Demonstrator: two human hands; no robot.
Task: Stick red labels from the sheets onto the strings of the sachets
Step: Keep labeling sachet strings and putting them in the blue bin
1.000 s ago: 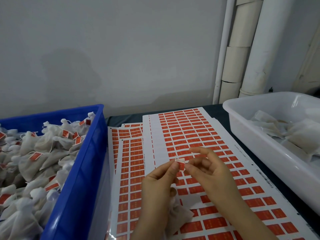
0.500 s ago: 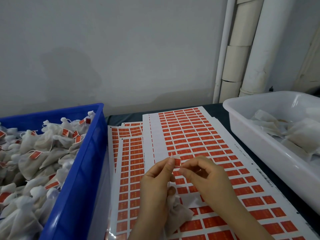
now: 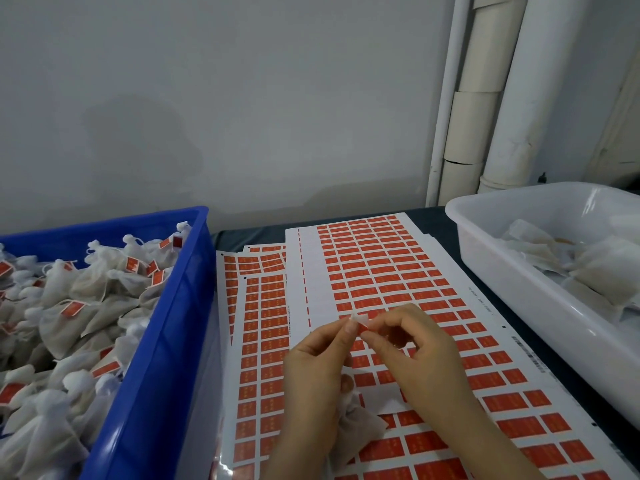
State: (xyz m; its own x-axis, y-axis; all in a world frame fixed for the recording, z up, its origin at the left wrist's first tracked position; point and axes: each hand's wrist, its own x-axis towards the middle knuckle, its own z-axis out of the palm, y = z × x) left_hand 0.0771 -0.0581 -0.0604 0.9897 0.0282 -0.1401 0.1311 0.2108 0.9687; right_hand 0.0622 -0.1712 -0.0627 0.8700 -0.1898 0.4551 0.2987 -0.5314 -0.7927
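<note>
Both hands meet above the top label sheet [image 3: 381, 271]. My left hand [image 3: 311, 382] and my right hand [image 3: 419, 355] together pinch one small red label [image 3: 360, 323], its white backing side showing at the upper edge. A white mesh sachet [image 3: 360, 427] hangs under my left palm, held by its lower fingers; its string is hidden between the fingers. The sheet carries rows of red labels, with a strip on its left side bare.
A blue crate [image 3: 162, 341] at the left is piled with labelled white sachets [image 3: 69, 306]. A white tub [image 3: 526, 292] at the right holds unlabelled sachets. More label sheets [image 3: 252, 306] lie underneath on the dark table. White pipes [image 3: 512, 98] stand against the wall.
Both hands drifted slightly left and down while working the label; my right fingers curled in closer round it. The sachet stays under my left palm.
</note>
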